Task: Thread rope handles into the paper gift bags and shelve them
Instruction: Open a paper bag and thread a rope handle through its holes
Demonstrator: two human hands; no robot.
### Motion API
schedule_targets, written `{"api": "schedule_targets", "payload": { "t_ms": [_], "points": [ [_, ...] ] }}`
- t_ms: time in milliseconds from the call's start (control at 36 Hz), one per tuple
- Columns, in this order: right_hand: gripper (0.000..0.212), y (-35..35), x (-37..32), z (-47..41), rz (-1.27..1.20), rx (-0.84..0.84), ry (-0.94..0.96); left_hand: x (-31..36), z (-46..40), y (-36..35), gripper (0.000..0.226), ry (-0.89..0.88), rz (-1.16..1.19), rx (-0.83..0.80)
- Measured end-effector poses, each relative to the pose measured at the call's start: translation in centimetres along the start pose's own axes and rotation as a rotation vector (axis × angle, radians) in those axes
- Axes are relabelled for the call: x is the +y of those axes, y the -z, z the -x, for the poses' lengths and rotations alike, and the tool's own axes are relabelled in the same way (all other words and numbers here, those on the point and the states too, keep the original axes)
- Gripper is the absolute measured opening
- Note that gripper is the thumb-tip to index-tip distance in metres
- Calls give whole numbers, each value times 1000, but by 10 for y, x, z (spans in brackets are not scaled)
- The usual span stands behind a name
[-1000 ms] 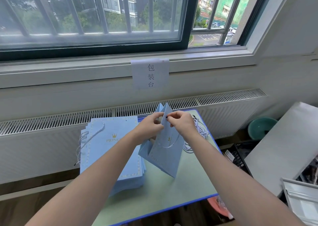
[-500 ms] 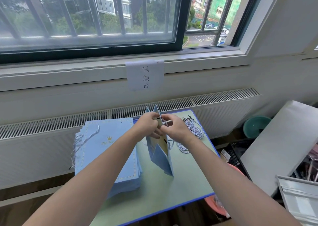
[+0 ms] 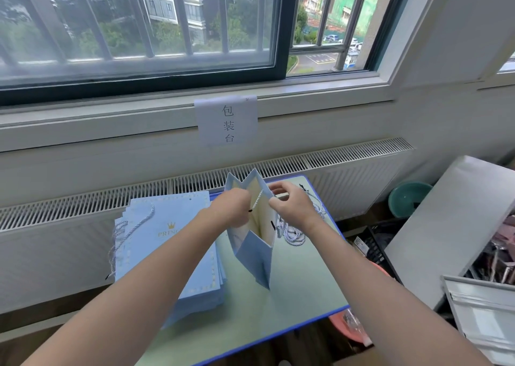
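A person's two bare arms reach over a small green table (image 3: 301, 296) below a barred window. At far left on the table lies a flat stack (image 3: 167, 243) of pale blue gift bags, each with a gold crown print; a twisted rope handle trails off its left edge, which suggests these are already threaded. Just right of the stack, the left hand (image 3: 232, 208) curls its fingers round the left wall of an open bag (image 3: 255, 257) that stands upright at the table's middle, mouth toward the camera. A thin white rope (image 3: 256, 201) with a black tip hangs down inside the bag between the hands. The right hand (image 3: 292, 205) pinches the bag's right top edge near the rope's upper end; whether it grips the rope itself is unclear. Right of the bag, touching the right wrist, lies a loose pile of spare ropes (image 3: 295, 233). The step in hand appears to be threading a handle through this bag. The next move likely calls for feeding the black tip through a hole and seating it, keeping the bag's mouth spread. No shelf is in view.
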State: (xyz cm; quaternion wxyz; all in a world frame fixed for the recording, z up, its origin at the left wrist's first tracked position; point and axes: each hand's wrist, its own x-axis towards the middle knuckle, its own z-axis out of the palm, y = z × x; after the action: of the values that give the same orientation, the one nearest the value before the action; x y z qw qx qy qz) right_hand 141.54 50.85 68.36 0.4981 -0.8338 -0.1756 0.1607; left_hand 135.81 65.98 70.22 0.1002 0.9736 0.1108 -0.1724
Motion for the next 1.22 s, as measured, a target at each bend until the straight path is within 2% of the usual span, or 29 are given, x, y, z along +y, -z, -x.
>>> {"api": "schedule_targets", "payload": {
  "t_ms": [83, 139, 194, 222, 250, 306, 361, 389, 444, 528, 667, 861, 917, 972, 1083, 1139, 1194, 1222],
  "points": [
    [25, 3, 2, -1, -19, 0, -27, 2, 2, -3, 12, -59, -131, -45],
    [25, 5, 4, -1, -44, 3, -41, 2, 1, -4, 11, -121, -137, 1],
    [26, 5, 4, -1, -80, 1, -47, -1, 2, -6, 10, -244, -130, 188],
    [27, 6, 5, -1, -94, -1, -54, -2, 3, -10, 12, -303, -133, 361],
    [27, 6, 6, -1, -107, -2, -59, -3, 3, -13, 21, -303, -122, 520],
    [25, 8, 7, -2, -119, -1, -68, -5, 5, -14, 41, -194, 14, 631],
    [25, 9, 8, -2, -133, -2, -78, -3, 9, -9, 49, -34, 265, 475],
    [27, 10, 9, -2, -136, -4, -87, -2, 11, -6, 51, 23, 392, 343],
    [23, 11, 11, -2, -159, -23, -110, -3, 11, -1, 50, 55, 581, 210],
    [17, 12, 13, -4, -233, -33, -116, -5, 11, 2, 51, 61, 622, 228],
    [10, 18, 23, -7, -245, 94, -145, -7, 14, 3, 51, 54, 566, 289],
    [13, 28, 45, -15, -216, 255, -359, -19, 15, 4, 52, 123, 587, 305],
    [16, 29, 49, -15, -223, 273, -404, -20, 15, 4, 54, 126, 614, 295],
    [11, 27, 50, -14, -199, 249, -422, -18, 16, 4, 55, 105, 656, 292],
    [9, 21, 44, -12, -53, 146, -349, -11, 17, 6, 56, 74, 772, 292],
    [7, 19, 38, -12, 132, 91, -292, -8, 16, 7, 56, 73, 775, 296],
    [14, 15, 30, -14, 315, 113, -197, -6, 15, 6, 48, 81, 794, 283],
    [14, 13, 24, -13, 330, 147, -132, -6, 14, 5, 41, 87, 812, 272]
  ]
}}
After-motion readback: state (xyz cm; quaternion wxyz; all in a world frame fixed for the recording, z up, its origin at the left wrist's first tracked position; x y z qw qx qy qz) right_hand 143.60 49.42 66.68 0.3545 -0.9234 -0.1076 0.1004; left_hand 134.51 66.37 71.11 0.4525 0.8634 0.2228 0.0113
